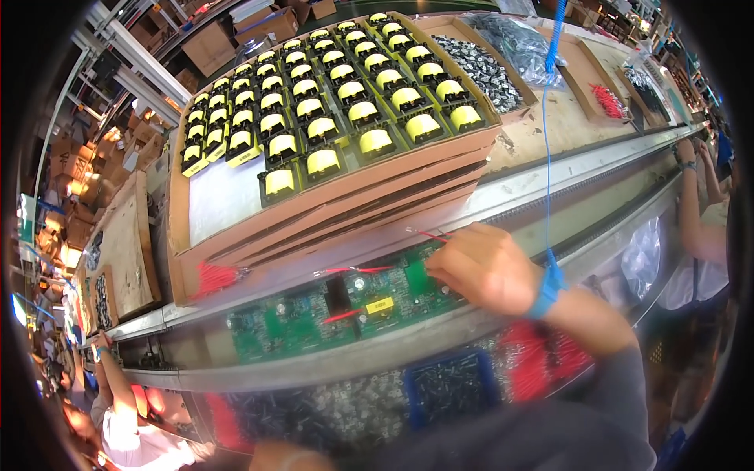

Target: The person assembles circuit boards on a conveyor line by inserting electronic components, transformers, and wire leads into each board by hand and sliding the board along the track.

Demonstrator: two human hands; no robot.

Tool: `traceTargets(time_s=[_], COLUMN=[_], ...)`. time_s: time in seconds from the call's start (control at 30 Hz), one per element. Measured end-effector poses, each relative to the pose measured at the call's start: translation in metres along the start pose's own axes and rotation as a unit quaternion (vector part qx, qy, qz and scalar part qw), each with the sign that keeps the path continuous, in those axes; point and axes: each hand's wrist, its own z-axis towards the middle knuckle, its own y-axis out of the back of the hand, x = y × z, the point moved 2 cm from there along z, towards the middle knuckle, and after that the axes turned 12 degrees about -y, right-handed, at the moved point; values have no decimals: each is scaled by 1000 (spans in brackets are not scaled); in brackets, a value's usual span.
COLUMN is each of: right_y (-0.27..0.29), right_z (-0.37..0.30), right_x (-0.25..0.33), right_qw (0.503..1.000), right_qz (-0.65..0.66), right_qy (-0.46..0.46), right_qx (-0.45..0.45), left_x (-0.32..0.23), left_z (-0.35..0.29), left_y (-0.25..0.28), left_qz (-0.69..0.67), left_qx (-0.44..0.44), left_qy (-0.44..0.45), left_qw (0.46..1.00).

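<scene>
My right hand [488, 265] is closed, fingers pinched on a thin red wire [428, 235] with a bare metal end. It sits over the right end of the green circuit boards [271, 323], which lie between the rails of a line. Another red wire [369, 269] and a shorter one [342, 315] lie across the boards, near a yellow block component [380, 306]. A blue wrist strap [547, 292] with a cord circles my right wrist. Only a blurred part of my left hand [289, 455] shows at the lower edge; its fingers cannot be made out.
Stacked cardboard trays [338, 206] of yellow-and-black wound components stand behind the line. In front are bins of red wires [528, 363], whitish parts [353, 402] and a blue bin [488, 377] of dark parts. Other people's arms [691, 196] reach in at right and left.
</scene>
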Motion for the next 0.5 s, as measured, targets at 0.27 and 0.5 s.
traceTargets(time_s=[0.27,0.5], right_y=[-2,-4], right_z=[1,7], right_x=[-6,-6], right_qw=[1000,998], right_qz=[2,38], right_qy=[-27,-38], right_qx=[-5,32], left_x=[-21,-50], left_z=[19,42], left_y=[-1,-23], left_qz=[256,178], left_qx=[70,13], left_qy=[-219,-131], left_qw=[939,975])
